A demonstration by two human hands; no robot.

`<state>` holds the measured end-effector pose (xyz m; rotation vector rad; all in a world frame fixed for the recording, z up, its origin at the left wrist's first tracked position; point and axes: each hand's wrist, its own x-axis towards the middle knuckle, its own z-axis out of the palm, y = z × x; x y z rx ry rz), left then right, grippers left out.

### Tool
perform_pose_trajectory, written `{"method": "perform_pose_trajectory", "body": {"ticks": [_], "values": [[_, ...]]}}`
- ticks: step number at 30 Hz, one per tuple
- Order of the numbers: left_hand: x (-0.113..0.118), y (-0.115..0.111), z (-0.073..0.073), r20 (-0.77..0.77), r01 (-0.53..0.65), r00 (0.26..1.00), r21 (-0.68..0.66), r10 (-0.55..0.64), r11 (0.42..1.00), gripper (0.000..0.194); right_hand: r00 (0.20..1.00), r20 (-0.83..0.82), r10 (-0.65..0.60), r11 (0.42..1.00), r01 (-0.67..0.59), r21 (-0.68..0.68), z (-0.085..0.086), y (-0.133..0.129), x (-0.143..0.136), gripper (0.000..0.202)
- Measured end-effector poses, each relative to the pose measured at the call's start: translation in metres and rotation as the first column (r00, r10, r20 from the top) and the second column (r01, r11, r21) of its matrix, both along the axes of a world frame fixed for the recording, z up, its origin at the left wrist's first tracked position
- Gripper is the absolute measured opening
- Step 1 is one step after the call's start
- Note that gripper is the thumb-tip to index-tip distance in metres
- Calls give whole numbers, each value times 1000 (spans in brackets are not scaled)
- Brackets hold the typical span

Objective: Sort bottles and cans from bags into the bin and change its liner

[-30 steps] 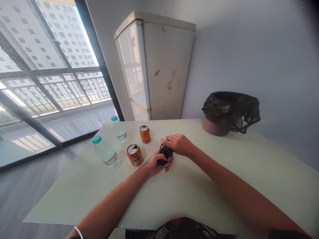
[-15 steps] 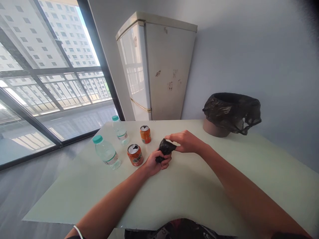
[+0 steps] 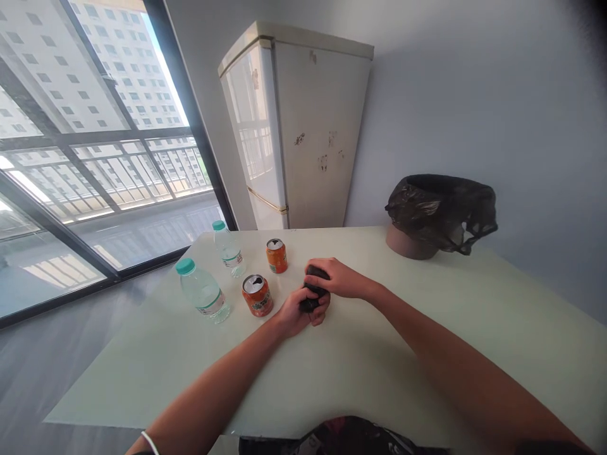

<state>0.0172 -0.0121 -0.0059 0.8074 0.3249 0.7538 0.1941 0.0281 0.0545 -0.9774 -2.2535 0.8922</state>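
A bunched black plastic bag point(image 3: 310, 304) is held above the middle of the table. My left hand point(image 3: 294, 312) has its fingers wrapped round the lower part of the bundle. From the right, my right hand point(image 3: 339, 278) closes its fingers over the bundle's top, touching my left hand's side of it. Just left of my hands stands an orange can point(image 3: 257, 297) with an opened top, and behind it a second orange can point(image 3: 277, 256). Two clear bottles with green caps, a nearer one point(image 3: 203, 291) and a farther one point(image 3: 228, 248), stand upright to the left.
The pale green table point(image 3: 156, 373) has its far edge near a white fridge point(image 3: 317, 126). At the back right stands a brownish bin point(image 3: 410, 244) lined with a black bag point(image 3: 439, 212). A glass sliding door point(image 3: 142, 208) is at the left.
My right hand has moved left and down onto the black bundle, its fingers now closed over the top. The bag's loose upper part is pressed down. The cans and bottles have not moved.
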Motion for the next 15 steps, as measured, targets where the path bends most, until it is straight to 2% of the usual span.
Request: {"method": "perform_pose_trajectory", "body": {"ticks": [3,7,11,13,15], "values": [[2,1,-1,-42,-12,999,30,13,999,17,997,3,-79,996,79,33,3,-1,-1,39],[6,4,-4,-156,-171,969,147,193,974,33,972,-46,-232,973,232,12,6,5,4,43],[9,6,-10,-234,-265,915,268,330,926,49,948,-89,-304,952,305,-8,4,11,8,47],[11,6,-12,-244,-275,905,288,348,917,53,944,-111,-312,947,299,-119,1,13,10,49],[11,6,-14,-243,-279,902,300,356,912,54,945,-141,-294,917,237,-320,-2,14,11,53]]}}
